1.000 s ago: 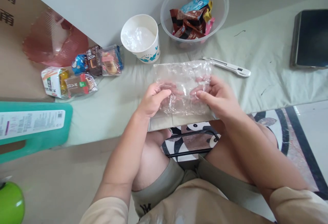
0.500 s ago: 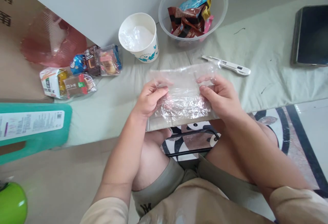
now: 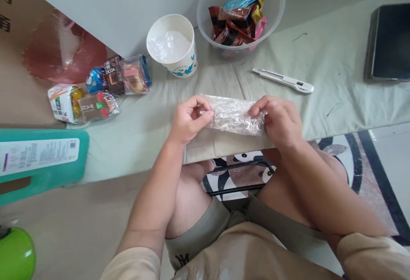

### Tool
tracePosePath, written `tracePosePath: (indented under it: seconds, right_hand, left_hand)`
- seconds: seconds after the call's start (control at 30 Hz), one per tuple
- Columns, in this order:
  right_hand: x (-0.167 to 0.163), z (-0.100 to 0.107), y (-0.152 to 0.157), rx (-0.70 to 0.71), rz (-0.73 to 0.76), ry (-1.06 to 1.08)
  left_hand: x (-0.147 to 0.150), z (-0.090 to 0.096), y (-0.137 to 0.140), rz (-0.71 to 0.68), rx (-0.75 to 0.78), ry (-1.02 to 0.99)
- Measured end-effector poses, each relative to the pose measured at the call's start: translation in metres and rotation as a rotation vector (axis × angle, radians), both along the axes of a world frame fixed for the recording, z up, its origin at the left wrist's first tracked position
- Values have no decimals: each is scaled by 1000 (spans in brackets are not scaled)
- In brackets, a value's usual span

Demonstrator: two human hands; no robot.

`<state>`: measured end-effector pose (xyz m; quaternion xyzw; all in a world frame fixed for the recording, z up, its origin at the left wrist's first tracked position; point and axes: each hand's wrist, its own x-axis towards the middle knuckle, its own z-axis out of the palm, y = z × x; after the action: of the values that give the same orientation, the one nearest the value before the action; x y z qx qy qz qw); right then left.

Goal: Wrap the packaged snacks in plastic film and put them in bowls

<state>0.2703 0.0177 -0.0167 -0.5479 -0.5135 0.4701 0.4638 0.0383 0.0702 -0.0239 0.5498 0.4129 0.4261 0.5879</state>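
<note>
A crinkled clear plastic bag [image 3: 233, 115], folded into a narrow strip, stretches between my two hands above the table's near edge. My left hand [image 3: 192, 120] pinches its left end between thumb and fingers. At the other end, my right hand [image 3: 280, 120] grips the plastic with curled fingers; its thumb is mostly hidden. Beyond the right hand lies a white utility knife [image 3: 283, 80] on the cloth. A paper cup [image 3: 184, 64] with clear plastic inside stands farther back, beside a clear round bowl [image 3: 278, 9] of several wrapped snacks [image 3: 237, 19].
Several packaged snacks [image 3: 105, 86] lie at the left, by a reddish ribbed plastic container [image 3: 64, 53]. A green plastic stool [image 3: 81, 156] adjoins the table's left end. A dark flat device [image 3: 390, 43] rests at the far right. A white box [image 3: 144, 2] stands behind.
The plastic bag was spread wider and taller; now it is folded down into a narrow strip. My right fingers have curled over its right end.
</note>
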Motion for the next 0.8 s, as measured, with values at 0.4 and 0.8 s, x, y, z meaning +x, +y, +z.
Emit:
tracePosePath:
  seconds: [0.4, 0.8]
  right_hand:
    - [0, 6, 3, 5, -33, 26]
    - [-6, 13, -2, -240, 354, 234]
  left_hand:
    - [-1, 9, -1, 42, -198, -43]
    - [10, 15, -13, -216, -360, -245]
